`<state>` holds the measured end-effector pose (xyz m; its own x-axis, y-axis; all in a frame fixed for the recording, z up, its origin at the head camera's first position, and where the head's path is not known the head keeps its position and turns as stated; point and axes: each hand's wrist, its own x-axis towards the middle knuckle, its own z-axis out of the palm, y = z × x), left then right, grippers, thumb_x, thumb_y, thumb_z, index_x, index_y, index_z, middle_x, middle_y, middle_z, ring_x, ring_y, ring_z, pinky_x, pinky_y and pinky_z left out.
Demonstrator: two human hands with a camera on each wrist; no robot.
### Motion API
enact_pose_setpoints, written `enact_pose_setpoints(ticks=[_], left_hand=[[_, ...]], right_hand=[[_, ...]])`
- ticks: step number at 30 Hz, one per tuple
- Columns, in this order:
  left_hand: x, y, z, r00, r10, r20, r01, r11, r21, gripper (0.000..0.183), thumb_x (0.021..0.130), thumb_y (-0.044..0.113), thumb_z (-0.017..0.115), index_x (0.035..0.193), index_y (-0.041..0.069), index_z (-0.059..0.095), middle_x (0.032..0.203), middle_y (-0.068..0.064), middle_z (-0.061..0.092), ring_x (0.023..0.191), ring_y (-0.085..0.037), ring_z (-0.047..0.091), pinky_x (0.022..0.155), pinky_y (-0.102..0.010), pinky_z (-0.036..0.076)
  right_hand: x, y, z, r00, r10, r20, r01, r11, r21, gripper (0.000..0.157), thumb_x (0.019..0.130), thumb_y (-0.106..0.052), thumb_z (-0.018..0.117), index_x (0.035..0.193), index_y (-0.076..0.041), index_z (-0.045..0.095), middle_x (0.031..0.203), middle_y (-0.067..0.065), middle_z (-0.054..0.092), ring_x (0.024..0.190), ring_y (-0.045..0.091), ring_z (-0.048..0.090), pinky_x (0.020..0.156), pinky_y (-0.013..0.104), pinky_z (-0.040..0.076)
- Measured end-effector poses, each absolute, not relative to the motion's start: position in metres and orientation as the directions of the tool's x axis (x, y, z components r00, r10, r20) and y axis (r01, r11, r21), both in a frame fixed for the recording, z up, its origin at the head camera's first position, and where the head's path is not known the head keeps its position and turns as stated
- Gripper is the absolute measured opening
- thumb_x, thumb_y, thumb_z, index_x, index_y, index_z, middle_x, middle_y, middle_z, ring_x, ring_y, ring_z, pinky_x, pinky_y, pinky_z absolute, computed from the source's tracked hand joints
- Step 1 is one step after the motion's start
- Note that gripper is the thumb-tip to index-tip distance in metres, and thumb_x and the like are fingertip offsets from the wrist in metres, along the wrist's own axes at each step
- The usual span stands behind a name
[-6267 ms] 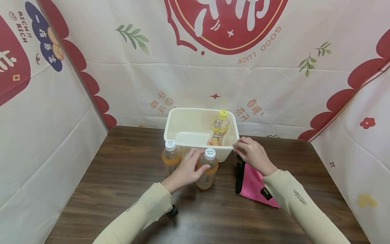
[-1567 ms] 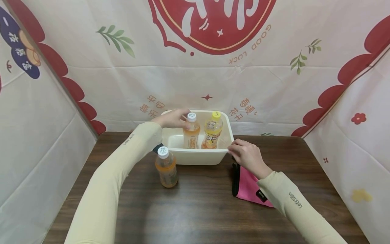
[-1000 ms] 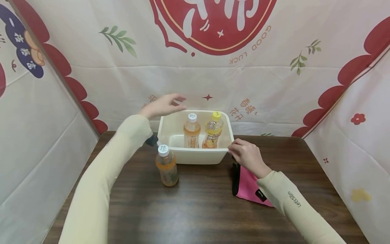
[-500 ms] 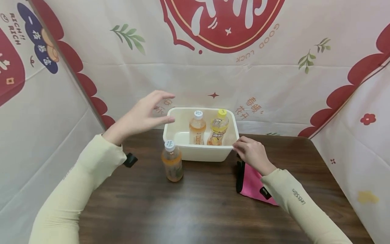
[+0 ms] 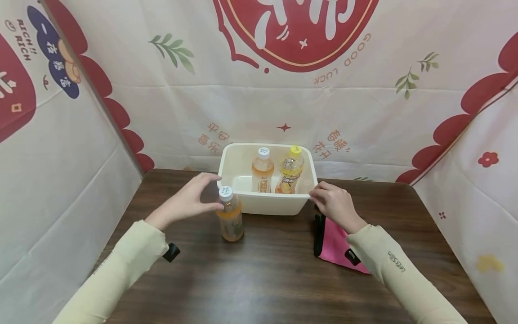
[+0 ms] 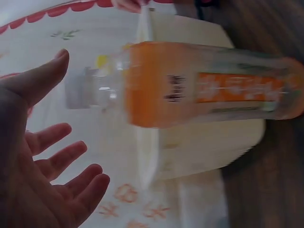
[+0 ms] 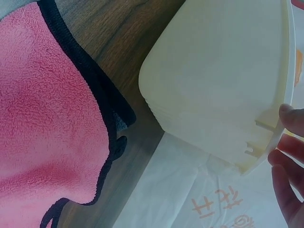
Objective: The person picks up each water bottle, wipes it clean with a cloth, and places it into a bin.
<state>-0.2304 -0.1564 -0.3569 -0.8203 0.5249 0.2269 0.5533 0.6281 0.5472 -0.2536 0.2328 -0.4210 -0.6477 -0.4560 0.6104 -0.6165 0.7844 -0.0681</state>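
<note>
A bottle (image 5: 231,225) of orange drink with a white cap stands upright on the table, just in front of a cream plastic bin (image 5: 267,207). My left hand (image 5: 182,204) is at its left side, thumb and fingers spread around the neck level; the left wrist view shows a gap between the hand and the bottle cap (image 6: 78,89). With my right hand (image 5: 335,202) I pinch the bin's front right corner at the rim (image 7: 286,95). Inside the bin stand a white-capped orange drink bottle (image 5: 262,175) and a yellow-capped bottle (image 5: 289,175), side by side on the right.
A pink cloth (image 5: 341,247) with black edging lies on the table (image 5: 259,279) under my right forearm. Printed fabric (image 5: 251,108) hangs behind the bin, with more fabric along both sides. The bin's left part has bare floor showing.
One white-capped bottle went from the table into the bin, and my left hand let it go. That hand then came back and down to the remaining bottle. The right hand stayed at the rim.
</note>
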Motion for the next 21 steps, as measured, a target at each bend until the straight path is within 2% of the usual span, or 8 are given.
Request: enact_pose_setpoints(ticks=[5,12,21], left_hand=[[-0.227,-0.157,-0.381,-0.827,0.516,0.222,0.534,0.602,0.593,0.068,0.071,0.025,0.077,0.125,-0.001,0.045,0.124,-0.017,0.048,0.118,-0.031,0.043,0.099,-0.047,0.034],[-0.227,-0.148,-0.396,-0.850,0.501,0.160,0.463,0.569,0.680,0.072,0.070,0.029,0.078,0.130,0.007,0.043,0.126,-0.012,0.046,0.119,-0.027,0.043,0.098,-0.047,0.037],[-0.226,-0.140,-0.399,-0.869,0.475,0.139,0.414,0.544,0.730,0.067,0.076,0.025,0.073,0.132,0.008,0.040,0.123,-0.012,0.047,0.110,-0.027,0.049,0.082,-0.037,0.050]], right_hand=[[-0.254,0.232,-0.422,-0.648,-0.454,0.611,-0.613,0.787,-0.066,0.013,0.068,-0.014,0.078,0.079,-0.009,0.072,0.080,0.000,0.062,0.058,0.013,0.056,0.048,0.033,0.047],[-0.253,0.232,-0.422,-0.655,-0.449,0.607,-0.610,0.789,-0.074,0.013,0.069,-0.013,0.078,0.079,-0.009,0.072,0.081,0.000,0.063,0.058,0.013,0.056,0.047,0.033,0.047],[-0.253,0.232,-0.421,-0.657,-0.452,0.604,-0.606,0.793,-0.066,0.013,0.069,-0.013,0.078,0.080,-0.009,0.072,0.081,0.000,0.062,0.057,0.012,0.054,0.047,0.032,0.046]])
